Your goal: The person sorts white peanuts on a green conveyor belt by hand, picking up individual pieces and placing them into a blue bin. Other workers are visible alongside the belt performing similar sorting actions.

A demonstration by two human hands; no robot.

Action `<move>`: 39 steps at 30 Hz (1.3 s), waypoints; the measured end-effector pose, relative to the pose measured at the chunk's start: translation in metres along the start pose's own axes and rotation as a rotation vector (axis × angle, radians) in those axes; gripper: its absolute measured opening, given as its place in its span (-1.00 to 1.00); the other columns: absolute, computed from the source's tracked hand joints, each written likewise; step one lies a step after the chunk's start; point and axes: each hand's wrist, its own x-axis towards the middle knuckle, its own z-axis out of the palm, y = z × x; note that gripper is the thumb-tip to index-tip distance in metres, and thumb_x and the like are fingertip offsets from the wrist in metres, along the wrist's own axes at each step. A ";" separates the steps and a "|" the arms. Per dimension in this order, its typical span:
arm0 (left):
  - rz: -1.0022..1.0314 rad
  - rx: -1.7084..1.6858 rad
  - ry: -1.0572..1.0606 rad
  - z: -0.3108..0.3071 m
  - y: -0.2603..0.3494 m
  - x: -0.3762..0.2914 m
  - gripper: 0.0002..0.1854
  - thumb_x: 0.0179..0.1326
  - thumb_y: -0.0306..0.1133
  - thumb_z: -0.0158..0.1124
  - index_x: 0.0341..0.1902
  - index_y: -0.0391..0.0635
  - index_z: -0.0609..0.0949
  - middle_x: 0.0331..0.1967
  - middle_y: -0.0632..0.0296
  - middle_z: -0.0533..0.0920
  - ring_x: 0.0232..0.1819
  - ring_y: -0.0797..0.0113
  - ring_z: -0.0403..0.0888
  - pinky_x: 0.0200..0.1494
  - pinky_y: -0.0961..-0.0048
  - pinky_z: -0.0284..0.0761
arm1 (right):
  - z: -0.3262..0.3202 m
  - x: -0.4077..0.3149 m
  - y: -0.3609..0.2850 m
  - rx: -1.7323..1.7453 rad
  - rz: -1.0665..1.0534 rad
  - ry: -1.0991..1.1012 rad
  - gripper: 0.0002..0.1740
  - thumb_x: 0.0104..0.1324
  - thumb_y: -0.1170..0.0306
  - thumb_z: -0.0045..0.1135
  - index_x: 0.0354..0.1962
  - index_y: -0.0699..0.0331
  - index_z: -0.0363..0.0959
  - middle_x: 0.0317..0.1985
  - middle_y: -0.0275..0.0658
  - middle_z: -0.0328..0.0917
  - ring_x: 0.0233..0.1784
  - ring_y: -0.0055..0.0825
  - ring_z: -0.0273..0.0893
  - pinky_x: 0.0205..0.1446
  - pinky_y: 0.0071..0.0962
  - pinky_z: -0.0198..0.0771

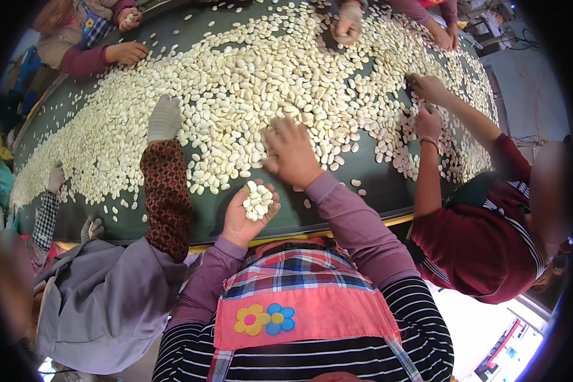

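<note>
My left hand [241, 224], palm up near the front edge of the dark green table surface [210, 215], cups a small heap of white beans [258, 200]. Out over the layer of large white beans [248, 110], my right hand [291, 153] is spread palm down, its fingertips among the beans. It looks slightly blurred, and whatever lies under its palm is hidden. A few loose beans [355, 183] lie on the bare surface to the right of my right wrist.
A co-worker's gloved hand [164, 117] reaches into the beans at my left. Another person's hands [429, 119] work close on my right. Across the table are more hands, including a gloved hand [347, 24] and a bare hand [126, 53]. A yellow edge [315, 235] runs along the table's front.
</note>
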 end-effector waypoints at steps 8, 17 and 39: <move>0.053 0.040 -0.038 -0.015 0.029 -0.031 -0.68 0.44 -0.12 -0.04 0.04 -0.05 0.52 -0.01 0.09 0.59 -0.01 0.05 0.60 -0.06 0.12 0.66 | 0.015 -0.019 -0.035 0.428 -0.267 -0.086 -0.52 0.08 0.48 0.21 0.03 0.14 0.50 0.16 -0.07 0.40 0.27 -0.04 0.33 0.30 -0.09 0.25; 0.043 -0.024 -0.065 -0.031 0.054 -0.042 -0.68 0.42 -0.12 0.03 0.05 -0.05 0.53 0.04 0.06 0.59 0.03 0.00 0.59 -0.02 0.07 0.63 | -0.002 0.035 0.062 0.125 0.177 0.161 -0.83 0.19 0.49 0.18 -0.23 0.29 0.57 -0.29 -0.08 0.53 -0.20 -0.06 0.52 -0.14 -0.19 0.45; 0.041 0.015 -0.014 -0.053 0.097 -0.074 -0.71 0.45 -0.16 0.00 0.01 -0.08 0.56 -0.02 0.07 0.58 -0.01 0.07 0.58 -0.05 0.18 0.66 | 0.031 0.042 -0.014 0.227 0.224 0.105 -0.86 0.29 0.53 0.08 -0.20 0.34 0.54 -0.28 -0.07 0.55 -0.23 -0.06 0.56 -0.16 -0.28 0.46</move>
